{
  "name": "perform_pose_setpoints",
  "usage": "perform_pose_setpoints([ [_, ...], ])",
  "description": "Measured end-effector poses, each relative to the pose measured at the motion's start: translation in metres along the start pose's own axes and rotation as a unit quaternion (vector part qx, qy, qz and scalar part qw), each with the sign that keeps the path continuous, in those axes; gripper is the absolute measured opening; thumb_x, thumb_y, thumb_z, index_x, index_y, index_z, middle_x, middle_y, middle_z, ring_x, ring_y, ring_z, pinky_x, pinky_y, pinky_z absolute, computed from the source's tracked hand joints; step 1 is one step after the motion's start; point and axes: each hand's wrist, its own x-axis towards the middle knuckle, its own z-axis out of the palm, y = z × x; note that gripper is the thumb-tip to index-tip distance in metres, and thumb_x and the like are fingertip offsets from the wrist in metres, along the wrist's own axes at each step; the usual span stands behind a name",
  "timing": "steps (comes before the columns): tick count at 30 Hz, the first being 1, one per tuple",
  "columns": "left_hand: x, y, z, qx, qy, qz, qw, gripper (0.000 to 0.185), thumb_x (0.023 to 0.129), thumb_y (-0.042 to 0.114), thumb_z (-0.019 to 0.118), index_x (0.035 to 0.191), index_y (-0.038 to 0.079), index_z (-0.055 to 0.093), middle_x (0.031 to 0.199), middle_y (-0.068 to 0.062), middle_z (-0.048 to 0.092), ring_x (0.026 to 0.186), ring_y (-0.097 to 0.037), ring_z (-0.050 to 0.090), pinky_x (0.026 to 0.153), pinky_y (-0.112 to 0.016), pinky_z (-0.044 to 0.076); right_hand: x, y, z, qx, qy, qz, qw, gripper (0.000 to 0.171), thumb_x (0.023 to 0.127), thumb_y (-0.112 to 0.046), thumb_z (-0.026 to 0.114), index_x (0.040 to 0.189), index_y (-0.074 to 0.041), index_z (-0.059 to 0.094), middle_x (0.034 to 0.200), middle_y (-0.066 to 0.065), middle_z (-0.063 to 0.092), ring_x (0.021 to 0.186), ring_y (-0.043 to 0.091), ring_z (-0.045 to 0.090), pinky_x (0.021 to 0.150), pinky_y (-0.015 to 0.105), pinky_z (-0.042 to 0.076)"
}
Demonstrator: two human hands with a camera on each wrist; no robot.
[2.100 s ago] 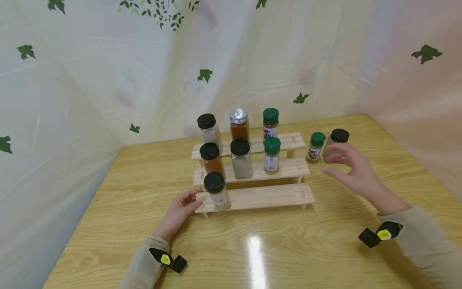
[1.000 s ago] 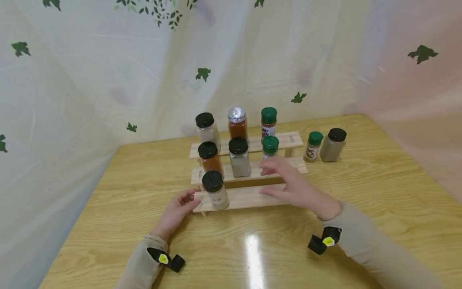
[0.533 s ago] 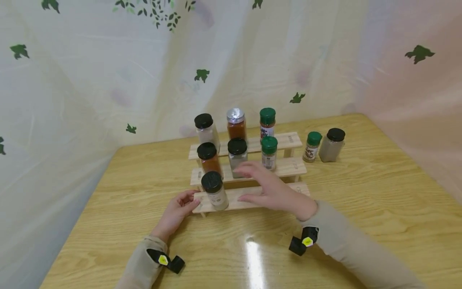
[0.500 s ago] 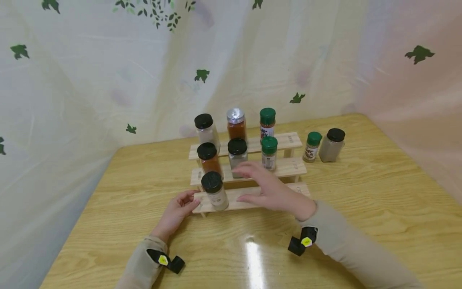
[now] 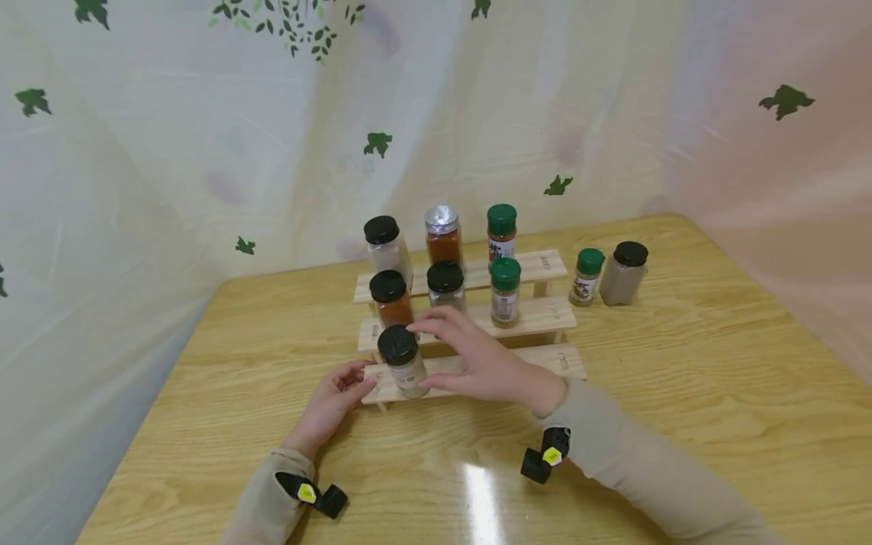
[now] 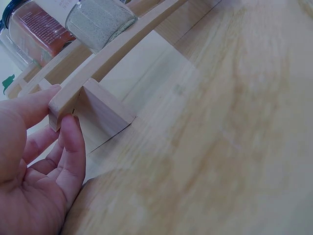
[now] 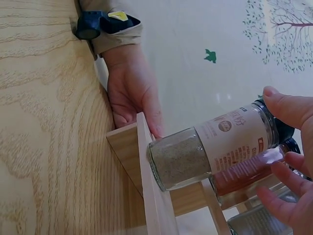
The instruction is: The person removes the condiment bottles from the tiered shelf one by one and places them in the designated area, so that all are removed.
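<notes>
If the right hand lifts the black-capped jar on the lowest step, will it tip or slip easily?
The jar is tall with a narrow base, so a push near its cap would probably tip it. Its clear wall looks smooth, perhaps slippery; the paper label may give better hold. The left hand holds the rack at its end, so the step should stay put.

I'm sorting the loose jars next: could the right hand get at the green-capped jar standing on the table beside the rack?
Probably yes: the green-capped jar stands clear of the rack on bare table, nothing before it. But the right hand is at the black-capped jar.
</notes>
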Motion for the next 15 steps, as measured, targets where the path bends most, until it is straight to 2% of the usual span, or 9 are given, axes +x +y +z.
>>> perform_pose_setpoints([
  [15, -0.001, 0.001, 0.0, 0.018, 0.002, -0.001, 0.9998, 0.041, 0.093, 0.017, 0.06, 0.128, -0.002, 0.051, 0.097, -0.002, 0.054, 0.081, -0.007, 0.052, 0.069, -0.019, 0.045, 0.006, -0.001, 0.013, 0.0, -0.03, 0.04, 0.999, 0.06, 0.082, -0.021, 0.074, 0.134, -0.013, 0.047, 0.138, 0.011, 0.039, 0.125, 0.027, 0.044, 0.102, 0.043, 0.041],
])
